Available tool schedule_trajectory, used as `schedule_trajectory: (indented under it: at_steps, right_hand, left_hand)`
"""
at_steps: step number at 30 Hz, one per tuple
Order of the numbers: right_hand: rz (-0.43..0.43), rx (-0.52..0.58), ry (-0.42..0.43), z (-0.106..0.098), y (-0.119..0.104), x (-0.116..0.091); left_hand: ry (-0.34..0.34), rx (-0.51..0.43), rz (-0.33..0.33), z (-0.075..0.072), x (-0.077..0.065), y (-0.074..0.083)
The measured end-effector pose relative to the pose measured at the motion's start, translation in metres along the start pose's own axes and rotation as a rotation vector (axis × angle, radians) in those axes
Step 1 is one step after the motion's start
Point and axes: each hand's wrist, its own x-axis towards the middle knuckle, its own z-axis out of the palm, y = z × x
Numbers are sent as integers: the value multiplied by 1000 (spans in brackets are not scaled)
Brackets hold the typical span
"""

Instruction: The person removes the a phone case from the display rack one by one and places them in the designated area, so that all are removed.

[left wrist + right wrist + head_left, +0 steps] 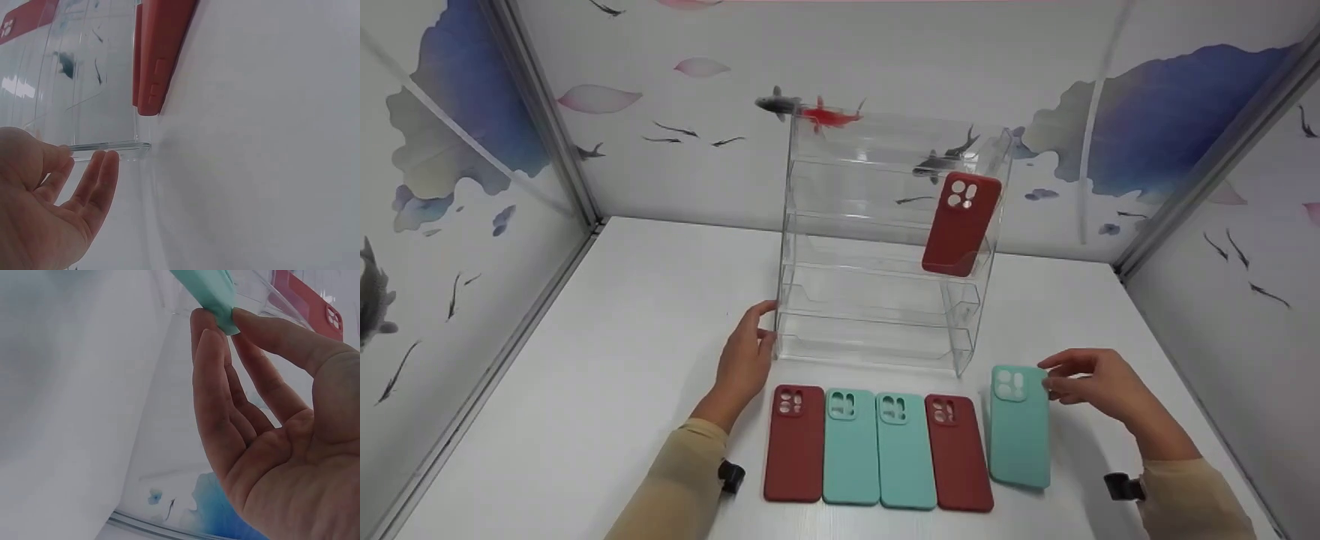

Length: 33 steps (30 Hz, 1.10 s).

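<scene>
My right hand (1099,382) pinches the upper right edge of a mint-green phone case (1020,442) between thumb and fingertips. The case stands slightly tilted, camera cutouts toward the top. In the right wrist view, its corner (222,304) shows between thumb and fingers. My left hand (746,360) touches the left side panel of a clear acrylic tiered rack (877,341) with its fingertips, the fingers fairly straight in the left wrist view. One dark red phone case (960,229) leans on an upper tier of the rack, at its right end.
In front of the rack lies a row of phone cases: a red one (793,450), two mint-green ones (851,454) and another red one (960,457). Patterned wall panels (675,172) enclose the white table (675,277) at the back and sides.
</scene>
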Motion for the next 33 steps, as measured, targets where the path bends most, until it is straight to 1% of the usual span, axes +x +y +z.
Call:
schedule_trajectory:
  at_steps: [4,14,17,25,33]
  right_hand:
    - [29,12,-34,9,9,5]
    - [109,-29,-67,32,25,10]
    - [131,-29,-62,37,28,11]
    - [137,-23,-51,46,31,12]
    - [150,-42,-36,52,32,10]
  left_hand:
    - [4,9,10,0,-1,-1]
    - [8,3,-11,0,-2,-1]
    - [6,1,-9,0,-2,-1]
    - [2,8,-17,-1,-4,-1]
    - [3,15,1,1,-2,-3]
